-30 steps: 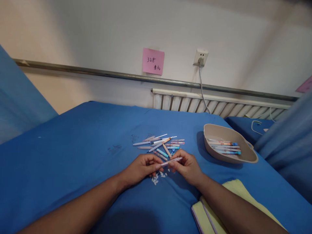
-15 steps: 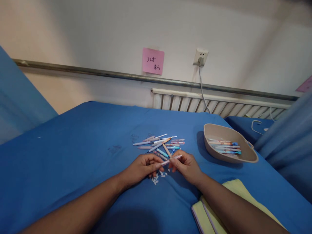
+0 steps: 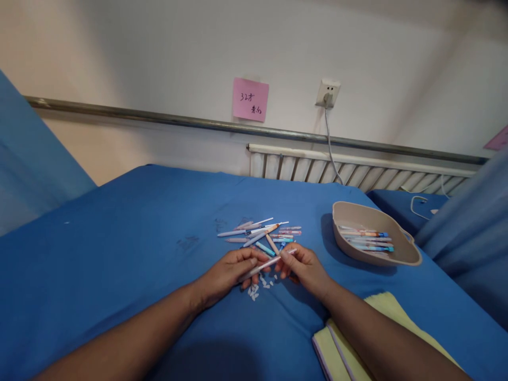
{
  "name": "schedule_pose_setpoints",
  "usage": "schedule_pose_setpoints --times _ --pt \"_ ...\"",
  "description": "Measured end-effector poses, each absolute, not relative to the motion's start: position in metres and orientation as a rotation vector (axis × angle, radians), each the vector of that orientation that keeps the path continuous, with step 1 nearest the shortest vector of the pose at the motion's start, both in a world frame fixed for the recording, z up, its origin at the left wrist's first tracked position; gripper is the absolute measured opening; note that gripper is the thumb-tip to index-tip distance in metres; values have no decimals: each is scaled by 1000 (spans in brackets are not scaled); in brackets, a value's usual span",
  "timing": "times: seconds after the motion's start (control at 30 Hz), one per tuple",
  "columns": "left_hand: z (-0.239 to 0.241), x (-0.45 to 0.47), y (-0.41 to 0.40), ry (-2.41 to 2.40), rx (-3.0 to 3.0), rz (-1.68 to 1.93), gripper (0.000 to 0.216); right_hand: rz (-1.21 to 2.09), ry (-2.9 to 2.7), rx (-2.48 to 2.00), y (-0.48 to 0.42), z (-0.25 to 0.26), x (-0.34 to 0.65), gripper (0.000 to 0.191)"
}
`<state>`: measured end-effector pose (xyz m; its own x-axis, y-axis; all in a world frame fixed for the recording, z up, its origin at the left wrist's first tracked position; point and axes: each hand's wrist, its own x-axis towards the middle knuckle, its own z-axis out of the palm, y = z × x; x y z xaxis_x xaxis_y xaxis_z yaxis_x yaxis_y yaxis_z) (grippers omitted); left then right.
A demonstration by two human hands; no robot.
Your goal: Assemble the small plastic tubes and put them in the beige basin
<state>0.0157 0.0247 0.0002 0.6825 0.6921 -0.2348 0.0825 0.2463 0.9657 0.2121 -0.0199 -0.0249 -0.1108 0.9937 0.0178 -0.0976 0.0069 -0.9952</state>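
Note:
A slim pale pink pen [image 3: 262, 267] slants up to the right between my two hands. Its lower end lies along the fingers of my left hand [image 3: 232, 270], whose thumb presses on it. My right hand [image 3: 305, 269] pinches the upper end, and a thin tip [image 3: 293, 250] pokes out past the thumb. Whether this is one piece or two parts meeting, I cannot tell. Just beyond my fingers lies a loose pile of pens and pen parts [image 3: 254, 231]. Small white pieces [image 3: 253, 291] are scattered on the blue cloth below my hands.
To the right stands a beige plastic basket [image 3: 405, 256] with several pens in it. A folded yellow towel [image 3: 383, 307] lies under my right forearm. Blue cloth [image 3: 119, 254] covers the surface. Behind are a radiator [image 3: 293, 165], a metal rail [image 3: 178, 120] and a plugged socket [image 3: 328, 94].
The pen now reaches further down across my left hand, and my left thumb has shifted along it. My right hand has barely moved. The pile and basket look the same.

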Motion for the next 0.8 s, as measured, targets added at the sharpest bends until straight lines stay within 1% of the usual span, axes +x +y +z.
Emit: schedule_pose_setpoints --times 0.23,0.47,0.8 --pt "1 13 26 755 1168 538 24 1338 -1201 -1088 -20 -23 213 41" --pt "4 11 29 743 1071 546 28 1354 -1174 -1096 -18 -25 215 40" --pt "-3 13 29 784 1152 555 35 1350 -1145 -1098 -20 -22 214 40"
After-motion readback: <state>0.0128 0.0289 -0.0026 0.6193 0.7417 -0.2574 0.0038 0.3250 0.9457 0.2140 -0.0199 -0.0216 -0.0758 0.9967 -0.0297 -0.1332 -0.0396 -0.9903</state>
